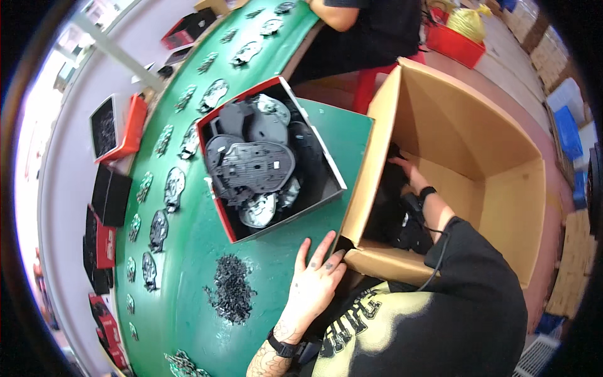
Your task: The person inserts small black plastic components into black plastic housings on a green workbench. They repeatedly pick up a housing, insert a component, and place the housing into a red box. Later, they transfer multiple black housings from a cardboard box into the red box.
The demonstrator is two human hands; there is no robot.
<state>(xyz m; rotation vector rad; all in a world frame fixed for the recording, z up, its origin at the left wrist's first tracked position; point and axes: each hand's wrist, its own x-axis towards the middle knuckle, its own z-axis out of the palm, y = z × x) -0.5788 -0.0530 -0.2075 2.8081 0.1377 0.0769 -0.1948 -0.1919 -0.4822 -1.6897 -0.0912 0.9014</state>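
Observation:
My left hand lies flat on the green table's edge, fingers spread, its fingertips close to the near corner of a large cardboard box. Down inside that box is my right hand, reaching among black plastic parts along the left wall. Its fingers curl at a dark piece that I cannot make out. Left of the cardboard box, a red-and-black open box stands tilted on the table, full of black molded shells and shinier grey-black pieces. A pile of small black parts sits nearer me.
Along the curved green conveyor run rows of circuit boards and black shells. Bins, one of them red-rimmed, line its far side. Another person sits at the top. A red crate stands on the floor.

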